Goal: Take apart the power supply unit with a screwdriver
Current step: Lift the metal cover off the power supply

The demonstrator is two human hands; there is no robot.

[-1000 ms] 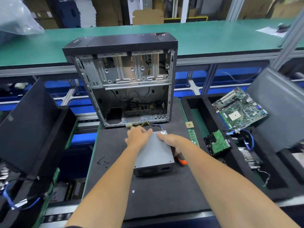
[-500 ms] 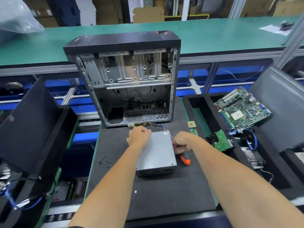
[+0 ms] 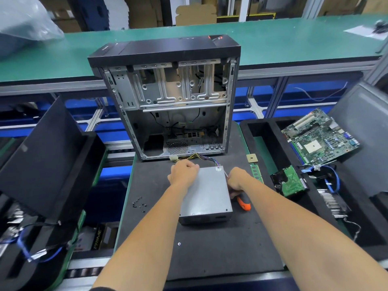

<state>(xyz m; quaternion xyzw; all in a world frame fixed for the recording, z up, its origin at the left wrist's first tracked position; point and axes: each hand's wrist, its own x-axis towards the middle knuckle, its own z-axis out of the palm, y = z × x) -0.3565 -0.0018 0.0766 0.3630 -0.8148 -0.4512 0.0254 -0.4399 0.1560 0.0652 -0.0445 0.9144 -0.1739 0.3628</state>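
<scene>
A grey metal power supply unit (image 3: 206, 192) lies flat on the dark foam mat (image 3: 210, 248) in front of the open computer case (image 3: 168, 101). Its coloured cable bundle (image 3: 201, 157) runs from its far edge toward the case. My left hand (image 3: 183, 173) grips the unit's far left corner. My right hand (image 3: 237, 179) holds a screwdriver with an orange and black handle (image 3: 244, 204) at the unit's right side; its thin shaft points up toward the far right corner.
Several small black screws (image 3: 139, 203) lie on the mat left of the unit, and one pale screw (image 3: 179, 244) nearer me. A foam tray (image 3: 252, 127) at right holds a motherboard (image 3: 319, 137), hard drive (image 3: 290, 181) and RAM stick (image 3: 256, 172). A black panel (image 3: 48, 154) leans at left.
My right hand slid off the unit's top to its right side and now grips the screwdriver there. The left hand has stayed at the far left corner.
</scene>
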